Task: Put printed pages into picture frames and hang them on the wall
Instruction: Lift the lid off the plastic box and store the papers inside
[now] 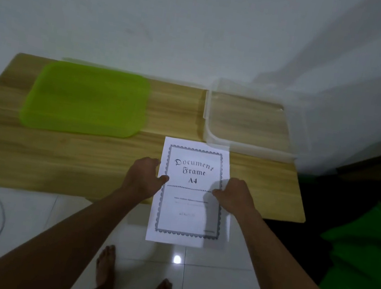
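A white printed page (189, 206) with a dark ornamental border reads "Document Frame A4". It is held upright over the front edge of a low wooden table (83, 163). My left hand (144, 174) pinches the page's left edge, thumb on the front. My right hand (232, 194) pinches the right edge the same way. No picture frame shows clearly; the page may have a backing behind it, which I cannot tell.
A lime green tray (87, 100) lies on the table's back left. A clear plastic box (249, 123) stands at the back right. A white wall rises behind. Green cloth (360, 256) lies on the floor to the right; my bare feet stand on white tiles below.
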Demonstrator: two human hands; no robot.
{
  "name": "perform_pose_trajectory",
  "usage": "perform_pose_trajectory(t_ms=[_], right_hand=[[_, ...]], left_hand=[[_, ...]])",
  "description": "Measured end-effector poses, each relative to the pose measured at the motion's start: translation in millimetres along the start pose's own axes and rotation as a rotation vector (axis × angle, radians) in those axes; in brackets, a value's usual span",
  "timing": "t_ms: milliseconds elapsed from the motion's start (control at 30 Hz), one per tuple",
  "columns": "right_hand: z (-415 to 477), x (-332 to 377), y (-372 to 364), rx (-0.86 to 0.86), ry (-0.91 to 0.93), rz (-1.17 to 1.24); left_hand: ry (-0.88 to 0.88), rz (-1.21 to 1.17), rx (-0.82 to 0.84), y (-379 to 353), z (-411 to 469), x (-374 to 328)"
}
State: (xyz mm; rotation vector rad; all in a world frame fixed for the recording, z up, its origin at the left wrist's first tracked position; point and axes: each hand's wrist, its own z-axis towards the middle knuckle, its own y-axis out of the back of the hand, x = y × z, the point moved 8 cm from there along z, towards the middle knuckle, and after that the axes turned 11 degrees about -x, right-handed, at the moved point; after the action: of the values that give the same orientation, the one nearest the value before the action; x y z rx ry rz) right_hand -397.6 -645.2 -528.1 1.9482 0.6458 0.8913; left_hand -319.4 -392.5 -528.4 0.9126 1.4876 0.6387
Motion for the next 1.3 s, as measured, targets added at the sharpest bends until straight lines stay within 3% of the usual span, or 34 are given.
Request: perform_pose_trajectory(t_ms=[333,533,733,967,1300], right_hand=[[-6.2,-16.2,-21.1,-0.143,-0.045,0.021],[-2.5,-25.3,-26.7,-0.174,-0.214,0.177],[1.5,-21.5,-26.7,-0.201,-0.240,0.323],[1.8,-28.6,-21.0,-0.041,-0.344,0.714],[-20.0,-29.4,-20.2,0.098,-0.231,1.001]], left_hand=[[-0.027,0.049,-0.077,-26.7,-30.3,-15.9],[-0.024,0.067,-0.052,-31.8,-31.0,-15.7],[-0.023,0.072,-0.046,-34.3,-29.7,-15.1],[0.012,0.030,-0.063,-35.4,-32.3,-9.9],[0.145,-0.062,-0.103,-39.2,-35.4,1.7]])
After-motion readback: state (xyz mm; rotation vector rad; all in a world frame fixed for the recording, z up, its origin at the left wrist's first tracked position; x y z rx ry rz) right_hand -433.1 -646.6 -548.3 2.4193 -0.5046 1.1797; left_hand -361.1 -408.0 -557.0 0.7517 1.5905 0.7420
